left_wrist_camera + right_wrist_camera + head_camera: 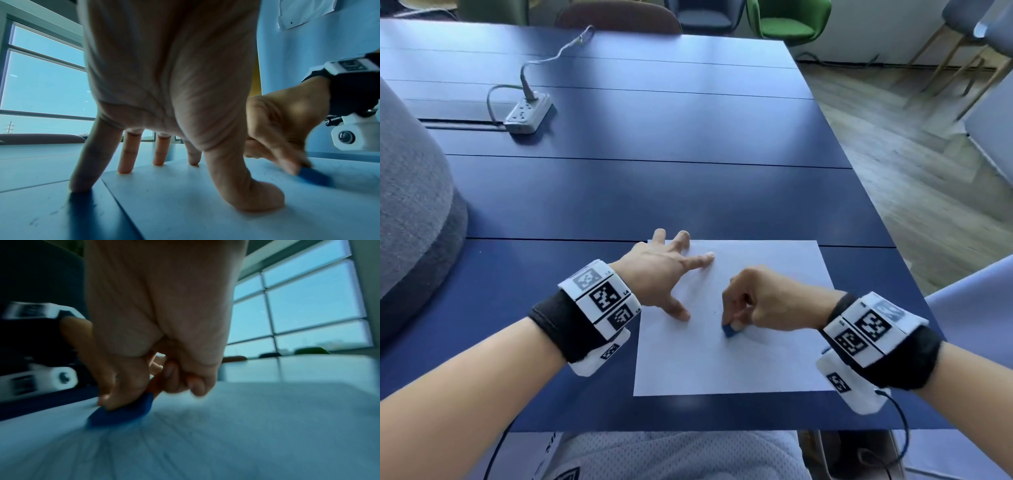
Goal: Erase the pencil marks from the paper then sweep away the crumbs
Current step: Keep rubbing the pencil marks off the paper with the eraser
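A white sheet of paper [763,363] lies on the dark blue table [654,192] near its front edge. My left hand [671,274] is spread flat, fingertips and thumb pressing the paper's upper left part, the little finger on the table [82,183]. My right hand [750,305] pinches a small blue eraser [730,330] and holds it down on the middle of the paper [267,418]. The eraser [123,412] is blurred in the right wrist view, and it also shows in the left wrist view as a blue eraser [314,177]. Faint grey marks [185,415] lie beside it. Tiny specks dot the paper [273,178].
A white power strip [528,113] with a cable sits far back left on the table. A grey padded shape [410,205] stands at the left edge. Chairs [787,17] line the far side. The table's right edge drops to a wooden floor [914,164].
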A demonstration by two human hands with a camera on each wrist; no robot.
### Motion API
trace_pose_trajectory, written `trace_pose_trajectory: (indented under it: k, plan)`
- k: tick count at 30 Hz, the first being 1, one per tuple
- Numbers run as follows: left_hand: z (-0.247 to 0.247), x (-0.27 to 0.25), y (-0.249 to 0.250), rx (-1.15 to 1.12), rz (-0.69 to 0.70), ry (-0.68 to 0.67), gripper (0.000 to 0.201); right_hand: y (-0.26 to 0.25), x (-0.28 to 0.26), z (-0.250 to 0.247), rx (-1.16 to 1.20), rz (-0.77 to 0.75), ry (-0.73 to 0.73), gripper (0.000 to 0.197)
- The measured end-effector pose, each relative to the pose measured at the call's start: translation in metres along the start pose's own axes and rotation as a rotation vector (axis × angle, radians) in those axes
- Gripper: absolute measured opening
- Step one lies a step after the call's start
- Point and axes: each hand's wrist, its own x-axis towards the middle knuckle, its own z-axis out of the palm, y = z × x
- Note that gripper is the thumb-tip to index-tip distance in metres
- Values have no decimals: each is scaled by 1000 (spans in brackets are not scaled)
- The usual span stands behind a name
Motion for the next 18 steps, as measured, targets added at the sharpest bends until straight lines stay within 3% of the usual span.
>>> trace_pose_trajectory:
  k: [2, 6, 11, 15, 18]
  plan:
    - [0, -1, 0, 3, -1, -3, 104, -6, -3, -3, -53, -7, -127, 19]
    - [-1, 0, 0, 3, -8, 0, 105, -10, -1, -1, 22, -74, 62, 19]
    - [0, 0, 1, -2, -4, -4, 105, -11, -12, -6, -68, -23, -186, 22]
    - [0, 0, 0, 1, -7, -2, 104, -9, -7, -1, -46, -112, 25, 22]
    - [0, 0, 0, -5, -4, -5, 104, 0, -21, 0, -39, -82, -63, 25]
